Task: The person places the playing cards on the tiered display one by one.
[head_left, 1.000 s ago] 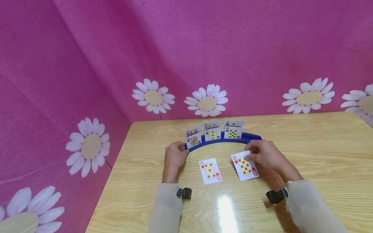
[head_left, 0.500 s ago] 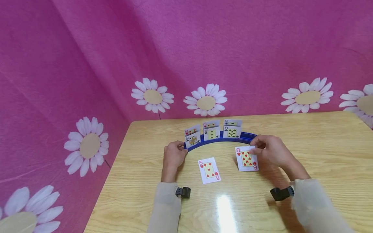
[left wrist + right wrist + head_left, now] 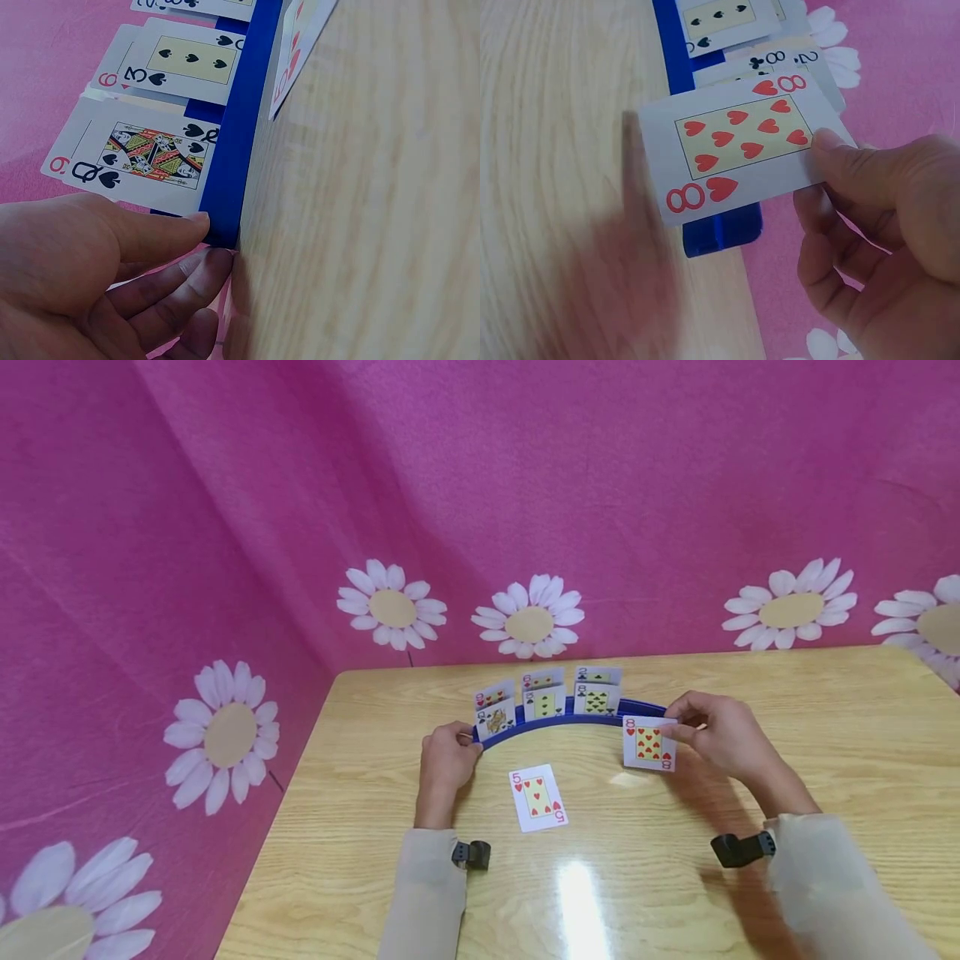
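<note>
My right hand (image 3: 723, 733) pinches an eight of hearts (image 3: 739, 141) by its edge, thumb on the face. The card is raised in front of the right end of a curved blue card holder (image 3: 553, 722), overlapping it in the head view. My left hand (image 3: 448, 762) holds the holder's left end, thumb and finger at its corner in the left wrist view. Cards stand in the holder in three pairs: a queen of spades (image 3: 154, 156) before a nine, a three of spades (image 3: 187, 64) before a six, and an eight of clubs (image 3: 597, 700) before a two.
A five of hearts (image 3: 539, 798) lies face up on the wooden table (image 3: 360, 860), in front of the holder. Behind the table hangs a pink cloth (image 3: 637, 485) with white flowers. Each wrist wears a dark camera strap.
My right hand has raised the eight of hearts from above the table and moved it away from me and rightward, up to the holder's right end. The left hand stays on the holder.
</note>
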